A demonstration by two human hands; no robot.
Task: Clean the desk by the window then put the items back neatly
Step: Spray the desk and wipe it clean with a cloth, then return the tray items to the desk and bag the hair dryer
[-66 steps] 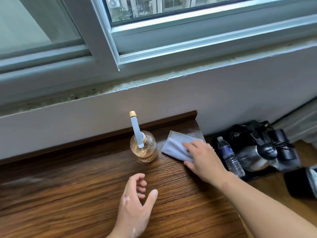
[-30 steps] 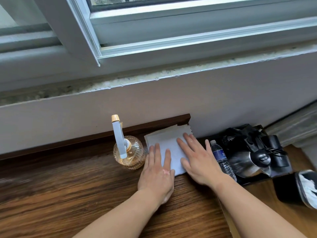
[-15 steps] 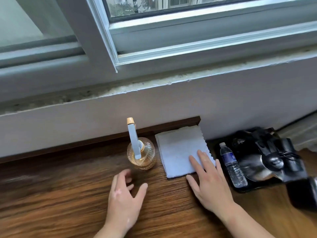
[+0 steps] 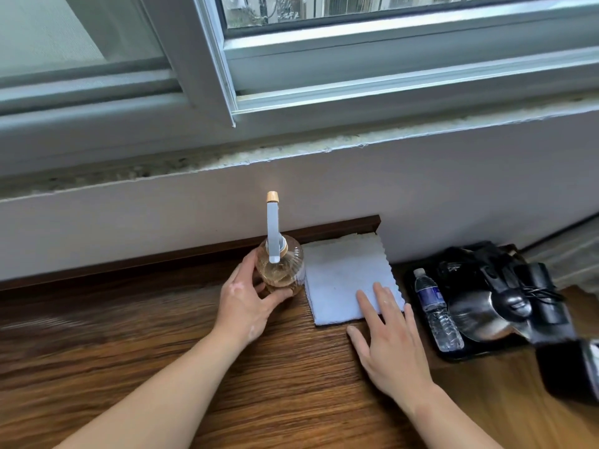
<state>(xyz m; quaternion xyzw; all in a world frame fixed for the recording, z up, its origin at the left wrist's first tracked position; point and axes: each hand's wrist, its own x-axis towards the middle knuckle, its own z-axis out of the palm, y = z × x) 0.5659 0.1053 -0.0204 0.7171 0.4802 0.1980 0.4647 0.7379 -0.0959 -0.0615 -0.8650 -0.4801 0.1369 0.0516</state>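
A clear ribbed spray bottle [image 4: 281,265] with amber liquid, a grey nozzle and a tan cap stands on the dark wooden desk [image 4: 162,335] near its back edge. My left hand [image 4: 246,296] wraps around the bottle's base from the left. A folded light cloth [image 4: 343,277] lies flat in the desk's back right corner, touching the bottle. My right hand [image 4: 389,338] rests flat, fingers apart, with its fingertips on the cloth's near right corner.
Lower, to the right of the desk, a black tray [image 4: 479,351] holds a water bottle [image 4: 436,309], a steel kettle [image 4: 486,312] and black items. A dark bin [image 4: 570,367] sits at the right edge. The wall and the window sill rise behind the desk.
The crumpled cloth was spread flat by both hands in the corner. My left hand then drew back and has now reached forward and closed around the spray bottle. My right hand slid toward the cloth's near corner.
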